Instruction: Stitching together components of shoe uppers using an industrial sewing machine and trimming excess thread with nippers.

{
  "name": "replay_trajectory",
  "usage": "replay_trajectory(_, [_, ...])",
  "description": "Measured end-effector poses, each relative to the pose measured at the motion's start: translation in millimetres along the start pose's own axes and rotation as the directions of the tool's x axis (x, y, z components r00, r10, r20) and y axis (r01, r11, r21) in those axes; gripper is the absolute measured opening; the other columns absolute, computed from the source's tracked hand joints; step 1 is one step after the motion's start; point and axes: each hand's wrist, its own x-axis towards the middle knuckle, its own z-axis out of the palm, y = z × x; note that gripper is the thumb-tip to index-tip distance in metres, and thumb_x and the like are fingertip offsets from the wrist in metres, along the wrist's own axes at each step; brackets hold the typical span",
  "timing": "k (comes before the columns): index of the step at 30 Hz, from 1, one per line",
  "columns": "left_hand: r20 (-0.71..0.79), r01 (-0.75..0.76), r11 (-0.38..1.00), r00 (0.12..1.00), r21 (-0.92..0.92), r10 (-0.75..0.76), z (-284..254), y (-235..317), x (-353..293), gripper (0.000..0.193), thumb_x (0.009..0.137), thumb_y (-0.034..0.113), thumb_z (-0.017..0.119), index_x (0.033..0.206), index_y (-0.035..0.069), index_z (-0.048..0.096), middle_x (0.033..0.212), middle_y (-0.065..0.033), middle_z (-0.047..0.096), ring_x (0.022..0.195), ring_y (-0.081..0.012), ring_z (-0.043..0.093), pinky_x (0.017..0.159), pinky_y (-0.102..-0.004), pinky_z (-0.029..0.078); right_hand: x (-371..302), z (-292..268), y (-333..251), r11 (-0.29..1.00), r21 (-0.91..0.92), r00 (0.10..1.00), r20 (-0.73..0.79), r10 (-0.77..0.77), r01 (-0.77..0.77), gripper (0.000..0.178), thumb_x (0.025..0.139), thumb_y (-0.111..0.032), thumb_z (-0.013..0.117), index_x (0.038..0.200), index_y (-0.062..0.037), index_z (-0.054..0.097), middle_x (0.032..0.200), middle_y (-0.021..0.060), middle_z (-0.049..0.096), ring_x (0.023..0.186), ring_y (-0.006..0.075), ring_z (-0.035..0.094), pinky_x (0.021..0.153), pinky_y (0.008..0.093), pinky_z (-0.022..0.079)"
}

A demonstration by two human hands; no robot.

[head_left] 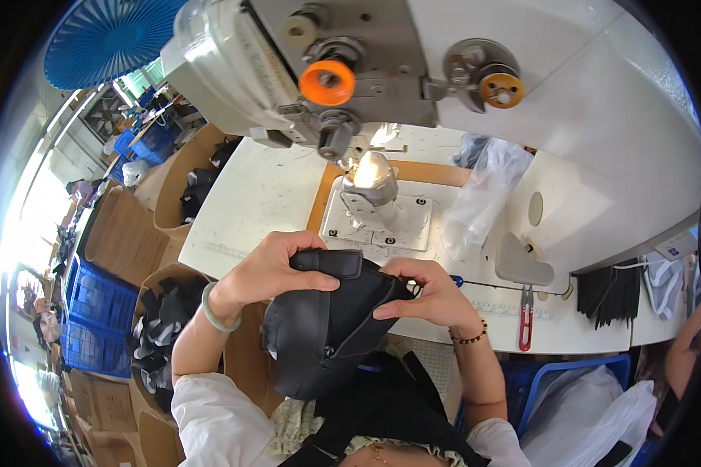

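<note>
A black leather shoe upper [300, 335] with a zipper [358, 331] is held up in front of me, near the table's front edge. My left hand [269, 268] is closed on its upper left edge, the thumb lying across a flat black tab [339, 263]. On the other side my right hand [428, 296] pinches the edge beside the zipper between thumb and fingers. The lower part of the upper hangs over my lap. Just beyond it stands the sewing machine's post [374, 198], lit by a lamp; the upper is apart from it.
The sewing machine's head [366, 54] overhangs the white table [249, 187]. Red-handled snips [526, 323], a clear plastic bag [487, 194] and black strips [607, 296] lie rightward. Cardboard boxes of black pieces [160, 331] and blue crates [97, 342] stand left. Another person's arm [685, 342] shows far right.
</note>
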Motion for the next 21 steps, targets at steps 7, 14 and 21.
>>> replay_trajectory(7, [-0.051, 0.108, 0.988, 0.992, -0.109, -0.114, 14, 13, 4, 0.023, 0.069, 0.009, 0.076, 0.083, 0.001, 0.061, 0.069, 0.0057, 0.056, 0.063, -0.0008, 0.047, 0.054, -0.0173, 0.036, -6, -2, 6, 0.998, 0.059, 0.999, -0.021, -0.032, 0.033, 0.027, 0.069, -0.014, 0.078, 0.088, -0.0029, 0.062, 0.080, -0.0035, 0.058, 0.076, 0.0050, 0.046, 0.071, 0.0217, 0.038])
replay_trajectory(14, [0.082, 0.007, 1.000, 0.997, -0.005, -0.007, 0, -13, -17, 0.035, 0.074, 0.012, 0.074, 0.102, -0.005, 0.063, 0.085, 0.0013, 0.064, 0.074, -0.0019, 0.051, 0.065, -0.0185, 0.044, -1, 21, 9, 1.000, -0.018, 1.000, 0.030, -0.007, 0.008, 0.027, 0.071, -0.017, 0.077, 0.088, -0.0028, 0.061, 0.072, -0.0045, 0.052, 0.070, 0.0050, 0.041, 0.065, 0.0222, 0.035])
replay_trajectory(21, [0.082, -0.242, 0.965, 0.969, 0.097, 0.235, -34, -51, -38, 0.037, 0.073, 0.018, 0.073, 0.103, -0.002, 0.064, 0.088, -0.0042, 0.067, 0.080, -0.0048, 0.053, 0.075, -0.0219, 0.045, 18, 76, 12, 0.984, -0.180, 1.000, 0.018, -0.009, 0.012, 0.026, 0.074, -0.021, 0.075, 0.078, -0.0029, 0.057, 0.064, -0.0037, 0.045, 0.061, 0.0044, 0.034, 0.053, 0.0222, 0.031])
